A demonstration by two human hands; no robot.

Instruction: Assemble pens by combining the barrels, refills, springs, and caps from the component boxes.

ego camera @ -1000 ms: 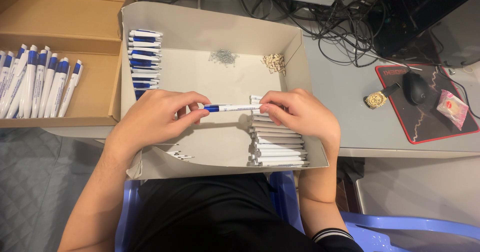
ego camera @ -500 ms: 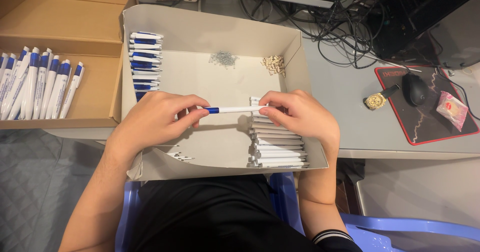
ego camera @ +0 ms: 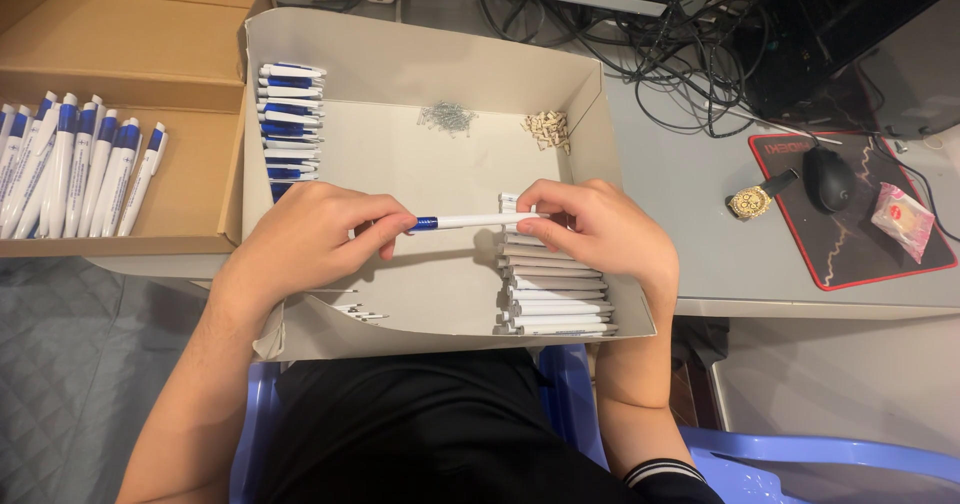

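Far left: a brown cardboard box (ego camera: 190, 179) holding a row of finished white-and-blue pens (ego camera: 75, 164), side by side. Next, a shallow white tray (ego camera: 420, 54) on the lap and desk edge, with a stack of blue-and-white pen parts (ego camera: 285, 114) along its left wall, a small heap of metal springs (ego camera: 447, 117) and a heap of tan bits (ego camera: 548, 129) near the back.

Over the tray's middle — left hand (ego camera: 305, 239) closed in a pinch on the blue end of a white pen (ego camera: 470, 221), thumb and forefinger tight around it. Pen held level, clear of the tray floor. Right hand (ego camera: 600, 229) closed on the opposite white end, fingertips curled round it, directly above a stack of white barrels (ego camera: 555, 294) along the right wall.

Likely a joining of 2 halves: best kept in line, pushed or twisted straight along the axis — no bending, firm pinch close to the joint.

Further right, on the grey desk (ego camera: 700, 254): a wristwatch (ego camera: 750, 201), a black mouse (ego camera: 827, 178) on a red-edged mat (ego camera: 850, 254).
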